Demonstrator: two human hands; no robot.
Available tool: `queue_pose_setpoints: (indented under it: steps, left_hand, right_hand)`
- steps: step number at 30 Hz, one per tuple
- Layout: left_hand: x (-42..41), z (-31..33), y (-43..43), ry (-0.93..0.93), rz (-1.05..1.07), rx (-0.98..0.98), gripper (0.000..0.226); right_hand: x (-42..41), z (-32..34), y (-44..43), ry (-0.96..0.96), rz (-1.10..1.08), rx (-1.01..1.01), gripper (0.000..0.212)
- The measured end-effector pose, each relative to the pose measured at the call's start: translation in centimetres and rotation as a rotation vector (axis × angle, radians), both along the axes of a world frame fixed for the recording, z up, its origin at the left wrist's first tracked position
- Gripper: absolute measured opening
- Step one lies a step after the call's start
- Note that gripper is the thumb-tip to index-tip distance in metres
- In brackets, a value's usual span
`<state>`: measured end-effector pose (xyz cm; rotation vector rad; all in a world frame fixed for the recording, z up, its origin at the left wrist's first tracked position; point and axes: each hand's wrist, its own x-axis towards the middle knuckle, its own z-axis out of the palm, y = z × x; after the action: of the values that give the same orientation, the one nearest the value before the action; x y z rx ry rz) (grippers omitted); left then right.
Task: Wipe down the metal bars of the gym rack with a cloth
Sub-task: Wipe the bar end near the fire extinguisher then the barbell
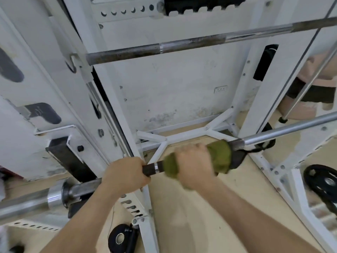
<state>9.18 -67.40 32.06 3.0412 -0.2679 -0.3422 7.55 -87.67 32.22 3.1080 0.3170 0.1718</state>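
A long steel barbell runs across the white gym rack from lower left to upper right. My left hand is closed around the bar's dark knurled part near the left upright. My right hand grips a green cloth that is wrapped around the same bar just right of the left hand; the hand and cloth are motion-blurred. A short bare stretch of bar with a silver ring shows between my hands. A second, rusty bar hangs higher up on the rack.
A black weight plate leans at the right by the rack's foot. A small black plate lies on the beige floor below my arms. A person in dark shorts stands at the far right behind a slanted thin rod.
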Motion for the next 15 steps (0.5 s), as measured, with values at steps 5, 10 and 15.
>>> queue_pose_setpoints:
  steps: [5, 10, 15]
  left_hand:
    - [-0.3, 0.8, -1.3, 0.044, 0.045, -0.013, 0.017]
    - [-0.8, 1.2, -1.8, 0.1, 0.081, -0.022, 0.011]
    - [-0.4, 1.6, -2.0, 0.123, 0.114, -0.005, 0.009]
  right_hand:
    - [-0.1, -0.1, -4.5, -0.135, 0.166, 0.012, 0.019]
    - [1.5, 0.8, -18.3, -0.042, -0.239, -0.112, 0.006]
    - [1.2, 0.9, -9.9, 0.03, -0.114, -0.082, 0.017]
